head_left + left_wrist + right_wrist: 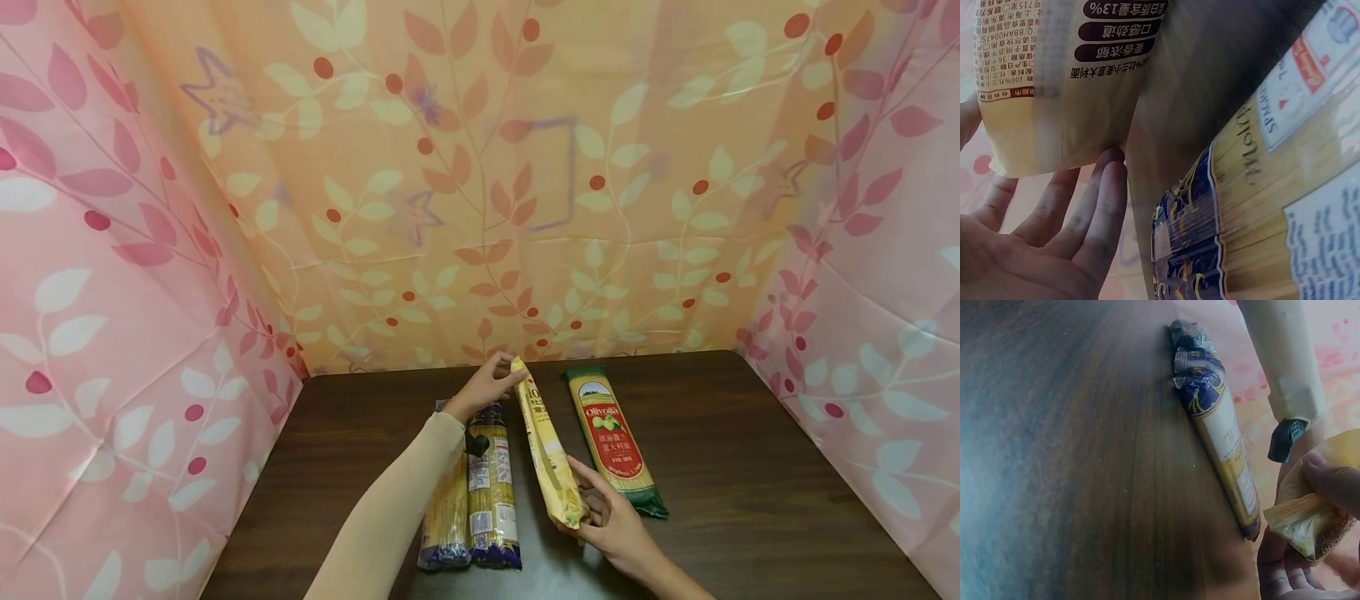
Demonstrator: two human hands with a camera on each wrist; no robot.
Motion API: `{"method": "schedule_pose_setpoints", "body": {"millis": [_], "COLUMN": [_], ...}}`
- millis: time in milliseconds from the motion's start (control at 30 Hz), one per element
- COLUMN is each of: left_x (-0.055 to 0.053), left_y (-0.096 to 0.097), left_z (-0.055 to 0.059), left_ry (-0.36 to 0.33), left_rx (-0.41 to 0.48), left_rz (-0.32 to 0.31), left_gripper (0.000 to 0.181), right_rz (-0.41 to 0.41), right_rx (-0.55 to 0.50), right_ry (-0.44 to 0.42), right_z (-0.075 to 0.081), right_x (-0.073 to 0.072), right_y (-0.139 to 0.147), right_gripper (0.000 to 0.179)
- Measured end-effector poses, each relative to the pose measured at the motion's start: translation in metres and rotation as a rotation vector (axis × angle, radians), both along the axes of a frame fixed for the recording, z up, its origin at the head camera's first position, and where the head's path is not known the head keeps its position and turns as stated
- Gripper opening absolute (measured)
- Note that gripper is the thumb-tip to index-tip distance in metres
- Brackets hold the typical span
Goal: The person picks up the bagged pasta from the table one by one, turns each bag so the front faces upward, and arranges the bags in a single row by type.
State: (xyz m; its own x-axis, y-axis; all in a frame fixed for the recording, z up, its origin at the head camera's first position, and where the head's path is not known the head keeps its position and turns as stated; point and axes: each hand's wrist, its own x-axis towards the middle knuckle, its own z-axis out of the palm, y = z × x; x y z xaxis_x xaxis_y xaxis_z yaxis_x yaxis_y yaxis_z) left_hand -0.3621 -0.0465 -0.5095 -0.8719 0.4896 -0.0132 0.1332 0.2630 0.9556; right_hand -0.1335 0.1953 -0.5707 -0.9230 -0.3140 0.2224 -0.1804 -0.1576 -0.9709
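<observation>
Head: L hand [486,390] & R hand [613,525] each pinch an end of the yellow pack [543,446], over mid table [750,467], far end nr back edge. Best move both ends tog. Green pack [610,437] lies twds R edge.
L wrist: blue-end packs [1250,219], twds table's L edge, sit close by; prob. easy to bump.
R wrist: pack's end looks crumply; best hold it soft.

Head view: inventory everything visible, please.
Yellow plastic packet: 1, yellow, held, centre
Navy-ended clear spaghetti packets: 2, yellow, to its left
Green-and-red plastic packet: 1, green, red, rightmost
Dark wooden tabletop: 1, brown, below
Floral cloth backdrop: 1, orange, behind
Floral cloth sides: 2, pink, left and right
Small black object: 1, black, left wrist
Left grip: 1, cream-sleeved, yellow packet's far end
Right grip: 1, bare, yellow packet's near end
</observation>
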Motion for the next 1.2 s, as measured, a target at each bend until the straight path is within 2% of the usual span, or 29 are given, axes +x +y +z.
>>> {"method": "schedule_pose_setpoints", "body": {"millis": [100,267,333,633,833,967,1200], "left_x": [0.002,0.001,0.001,0.002,0.004,0.003,-0.001], "left_y": [0.0,0.0,-0.001,-0.002,-0.004,-0.006,-0.012], "left_z": [0.0,-0.003,-0.004,-0.007,-0.008,-0.01,-0.012], "left_ry": [-0.004,-0.015,-0.018,-0.044,-0.069,-0.094,-0.078], "left_rx": [0.003,-0.006,0.001,0.041,0.075,0.092,0.055], "left_rz": [0.007,0.03,0.033,0.008,-0.009,-0.012,-0.022], "left_gripper": [0.05,0.053,0.053,0.045,0.043,0.046,0.049], "right_rz": [-0.032,-0.101,-0.104,0.048,0.038,0.03,-0.025], "right_rx": [0.051,0.151,0.167,0.132,0.154,0.12,0.138], "right_ry": [-0.021,-0.147,-0.188,-0.257,-0.237,-0.203,-0.168], "right_z": [0.002,0.008,0.009,0.011,0.011,0.013,0.014], "right_x": [0.001,0.001,0.0,-0.004,-0.004,-0.002,0.001], "right_y": [-0.001,-0.001,-0.001,0.006,0.007,0.004,0.002], "right_gripper": [0.097,0.098,0.098,0.098,0.101,0.103,0.104]}}
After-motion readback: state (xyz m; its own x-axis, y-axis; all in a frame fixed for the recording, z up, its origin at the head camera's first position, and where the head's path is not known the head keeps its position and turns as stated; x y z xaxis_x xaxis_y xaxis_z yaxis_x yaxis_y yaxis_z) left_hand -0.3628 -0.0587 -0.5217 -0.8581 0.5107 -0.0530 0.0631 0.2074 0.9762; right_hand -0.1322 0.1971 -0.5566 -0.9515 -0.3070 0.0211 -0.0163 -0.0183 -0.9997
